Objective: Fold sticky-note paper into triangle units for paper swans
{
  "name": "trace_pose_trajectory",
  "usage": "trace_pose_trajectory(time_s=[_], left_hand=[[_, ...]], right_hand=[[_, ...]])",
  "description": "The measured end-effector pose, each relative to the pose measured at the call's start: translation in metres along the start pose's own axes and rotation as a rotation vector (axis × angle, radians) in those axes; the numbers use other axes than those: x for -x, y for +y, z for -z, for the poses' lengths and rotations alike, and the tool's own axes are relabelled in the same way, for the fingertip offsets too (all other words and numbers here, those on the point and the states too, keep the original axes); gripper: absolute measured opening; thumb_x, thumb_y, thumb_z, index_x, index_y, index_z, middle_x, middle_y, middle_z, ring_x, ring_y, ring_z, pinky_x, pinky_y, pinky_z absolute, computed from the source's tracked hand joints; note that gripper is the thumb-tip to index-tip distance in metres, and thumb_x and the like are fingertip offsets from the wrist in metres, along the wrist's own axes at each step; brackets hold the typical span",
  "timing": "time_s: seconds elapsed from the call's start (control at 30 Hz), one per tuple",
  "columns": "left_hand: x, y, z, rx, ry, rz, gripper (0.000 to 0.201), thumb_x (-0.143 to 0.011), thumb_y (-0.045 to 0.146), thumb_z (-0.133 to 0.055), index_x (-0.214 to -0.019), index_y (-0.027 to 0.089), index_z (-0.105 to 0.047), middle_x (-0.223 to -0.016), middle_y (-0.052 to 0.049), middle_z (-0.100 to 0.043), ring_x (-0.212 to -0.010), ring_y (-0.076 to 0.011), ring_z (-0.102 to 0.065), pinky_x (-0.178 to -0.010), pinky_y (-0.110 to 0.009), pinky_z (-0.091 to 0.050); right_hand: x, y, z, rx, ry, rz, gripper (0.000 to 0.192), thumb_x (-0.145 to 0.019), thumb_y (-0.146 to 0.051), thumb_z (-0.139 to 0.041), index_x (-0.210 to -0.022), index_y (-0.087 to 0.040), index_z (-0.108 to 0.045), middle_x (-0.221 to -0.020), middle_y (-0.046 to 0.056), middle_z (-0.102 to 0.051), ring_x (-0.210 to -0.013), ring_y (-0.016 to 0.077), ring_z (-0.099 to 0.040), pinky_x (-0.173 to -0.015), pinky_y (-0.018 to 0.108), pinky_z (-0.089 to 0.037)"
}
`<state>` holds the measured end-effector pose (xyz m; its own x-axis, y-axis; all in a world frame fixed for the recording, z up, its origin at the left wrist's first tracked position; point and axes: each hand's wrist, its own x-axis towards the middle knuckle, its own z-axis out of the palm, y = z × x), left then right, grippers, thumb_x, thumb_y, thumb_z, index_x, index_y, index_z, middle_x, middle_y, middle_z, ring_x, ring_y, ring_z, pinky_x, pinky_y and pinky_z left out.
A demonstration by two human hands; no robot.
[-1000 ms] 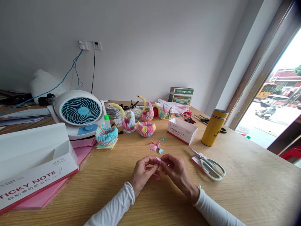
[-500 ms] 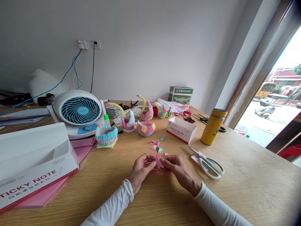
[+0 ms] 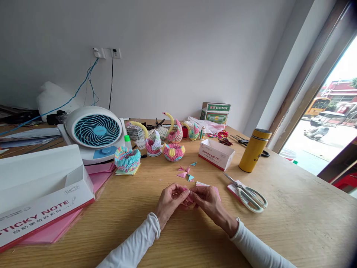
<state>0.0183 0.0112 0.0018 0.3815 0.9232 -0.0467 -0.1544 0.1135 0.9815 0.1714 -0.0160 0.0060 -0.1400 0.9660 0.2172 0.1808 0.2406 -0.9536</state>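
Note:
Between my two hands is a small folded piece of pink paper (image 3: 189, 199), mostly covered by the fingers. My left hand (image 3: 172, 201) pinches it from the left, and my right hand (image 3: 206, 201) pinches it from the right, with the fingertips nearly meeting. Just beyond the hands lie several pink folded paper triangles (image 3: 182, 174) and a few blue ones (image 3: 190, 177). Partly hidden behind my right hand is a pad of pink paper (image 3: 216, 192) on the table.
White-handled scissors (image 3: 252, 199) rest on a small pad at the right, near a yellow flask (image 3: 254, 152). A sticky note box (image 3: 213, 158) stands behind. Folded-paper swans (image 3: 174, 134) and a paper bowl (image 3: 126, 159) stand farther back. A fan (image 3: 96, 130) and a larger box (image 3: 41, 201) are left.
My fingers have closed more over the pink paper, which shows less now. My right hand has shifted slightly, and more of the pad behind it shows. The view has moved a little.

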Motion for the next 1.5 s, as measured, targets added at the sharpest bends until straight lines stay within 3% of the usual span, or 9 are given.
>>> trace_pose_trajectory(time_s=[0.27, 0.43, 0.7, 0.83, 1.0, 1.23, 1.5], left_hand=[[-0.001, -0.005, 0.003, 0.000, -0.071, -0.013, 0.034, -0.071, 0.040, -0.075, -0.085, 0.014, -0.058, -0.078, -0.004, -0.069, -0.072, -0.0192, -0.067, -0.062, -0.032, -0.059], [-0.001, -0.003, 0.003, 0.042, -0.088, -0.008, 0.030, -0.070, 0.035, -0.074, -0.084, 0.015, -0.057, -0.078, -0.002, -0.067, -0.074, -0.0196, -0.067, -0.067, -0.035, -0.059], [-0.003, -0.006, -0.001, -0.005, 0.018, -0.031, 0.014, -0.060, 0.013, -0.059, -0.074, 0.017, -0.057, -0.071, 0.002, -0.063, -0.068, -0.0152, -0.063, -0.063, -0.026, -0.054], [-0.002, -0.005, -0.002, -0.026, 0.056, -0.021, 0.006, -0.064, 0.017, -0.054, -0.071, 0.018, -0.056, -0.066, 0.003, -0.062, -0.065, -0.0143, -0.063, -0.061, -0.025, -0.052], [0.000, -0.003, -0.001, -0.003, 0.052, -0.031, 0.007, -0.065, 0.017, -0.054, -0.072, 0.018, -0.056, -0.067, 0.000, -0.065, -0.067, -0.0158, -0.065, -0.065, -0.028, -0.053], [0.001, -0.001, -0.002, -0.024, 0.079, -0.070, 0.004, -0.067, 0.018, -0.058, -0.071, 0.017, -0.057, -0.067, 0.003, -0.061, -0.065, -0.0141, -0.063, -0.064, -0.026, -0.053], [-0.003, -0.003, 0.000, -0.121, 0.043, -0.128, 0.011, -0.063, 0.014, -0.060, -0.072, 0.018, -0.054, -0.071, 0.002, -0.062, -0.068, -0.0163, -0.065, -0.064, -0.027, -0.053]], right_hand=[[0.001, -0.006, 0.002, 0.131, 0.046, 0.022, 0.032, -0.085, -0.039, -0.057, -0.070, -0.013, -0.068, -0.062, 0.005, -0.066, -0.053, 0.0150, -0.059, -0.049, 0.022, -0.045], [0.001, -0.005, 0.002, 0.328, 0.099, 0.088, 0.028, -0.087, -0.027, -0.055, -0.068, -0.012, -0.068, -0.058, 0.003, -0.064, -0.051, 0.0133, -0.057, -0.048, 0.021, -0.040], [0.005, 0.002, -0.005, 0.524, 0.088, 0.215, 0.021, -0.088, -0.016, -0.052, -0.077, -0.014, -0.070, -0.069, 0.004, -0.068, -0.059, 0.0135, -0.058, -0.055, 0.022, -0.040], [0.006, 0.004, -0.006, 0.512, 0.059, 0.258, 0.022, -0.092, -0.023, -0.051, -0.080, -0.017, -0.069, -0.074, 0.004, -0.069, -0.063, 0.0145, -0.059, -0.058, 0.023, -0.042], [0.005, -0.003, -0.006, 0.429, 0.095, 0.168, 0.038, -0.095, -0.034, -0.046, -0.068, -0.015, -0.064, -0.062, 0.002, -0.061, -0.057, 0.0134, -0.052, -0.052, 0.023, -0.038], [0.005, 0.000, -0.005, 0.253, 0.053, 0.129, 0.017, -0.088, -0.031, -0.058, -0.085, -0.017, -0.065, -0.076, 0.003, -0.069, -0.066, 0.0159, -0.062, -0.059, 0.023, -0.047], [0.005, 0.008, -0.006, 0.335, 0.072, 0.143, 0.015, -0.089, -0.029, -0.059, -0.088, -0.017, -0.068, -0.076, 0.005, -0.072, -0.067, 0.0178, -0.066, -0.060, 0.026, -0.049]])
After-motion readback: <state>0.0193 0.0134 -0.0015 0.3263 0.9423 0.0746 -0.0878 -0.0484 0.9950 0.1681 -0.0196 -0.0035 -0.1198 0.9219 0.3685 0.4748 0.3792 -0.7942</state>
